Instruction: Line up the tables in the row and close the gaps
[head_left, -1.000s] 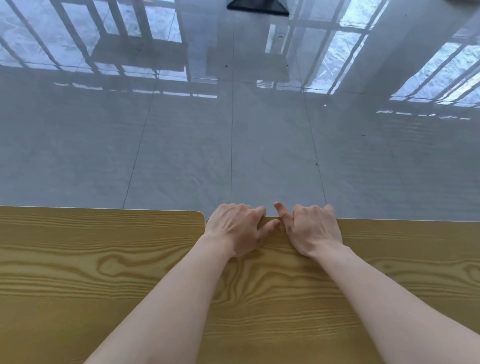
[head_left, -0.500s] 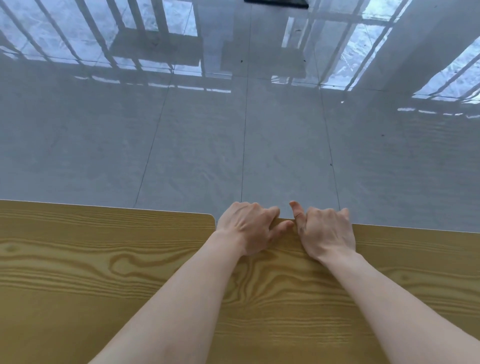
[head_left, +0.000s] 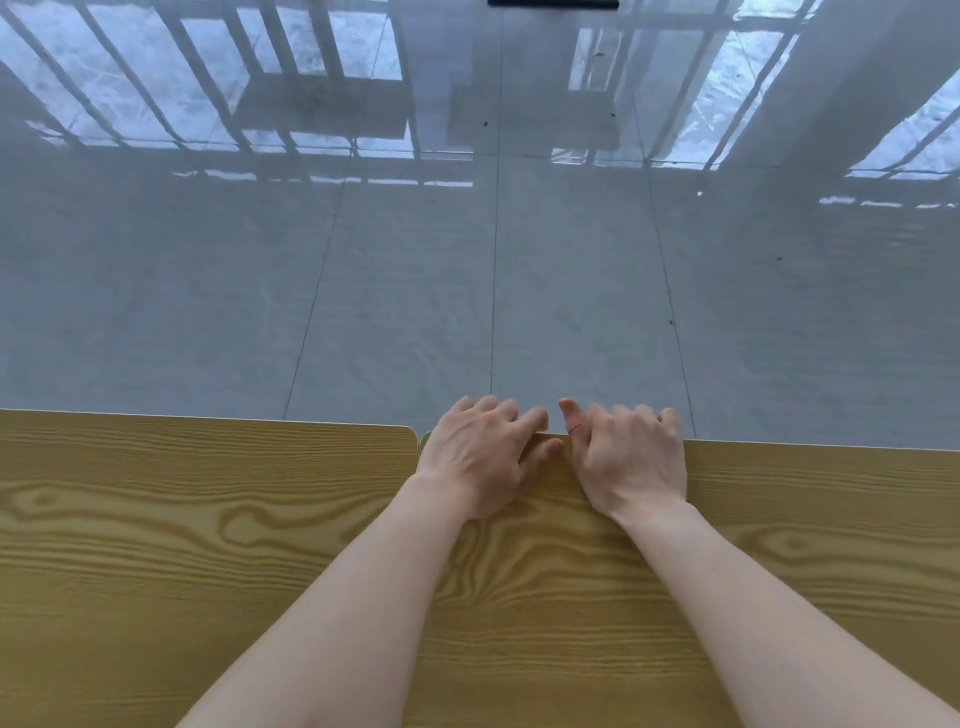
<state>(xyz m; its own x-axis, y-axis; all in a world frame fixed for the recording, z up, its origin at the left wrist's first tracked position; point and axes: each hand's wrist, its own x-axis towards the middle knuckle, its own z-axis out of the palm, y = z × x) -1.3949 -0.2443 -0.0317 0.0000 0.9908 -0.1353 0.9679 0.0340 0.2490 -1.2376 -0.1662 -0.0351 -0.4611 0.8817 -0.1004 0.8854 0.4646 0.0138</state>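
Observation:
Two wood-grain tabletops fill the lower half of the view. The left table (head_left: 197, 525) ends in a rounded far corner beside my left wrist. The right table (head_left: 810, 530) butts against it with only a thin seam showing at the far edge; my left forearm hides the rest of the seam. The right table's far edge sits slightly nearer to me than the left one's. My left hand (head_left: 478, 457) and my right hand (head_left: 631, 457) are side by side at the right table's far edge. Their fingers are loosened and lifted off the edge, and the right hand is blurred.
Beyond the tables lies a glossy grey tiled floor (head_left: 493, 270) with window reflections. A dark object (head_left: 553, 3) peeks in at the top edge.
Both hands gripped the right table's far edge with curled fingers before; now the fingers have uncurled and lifted. The view has shifted slightly, and the tables' offset looks about the same.

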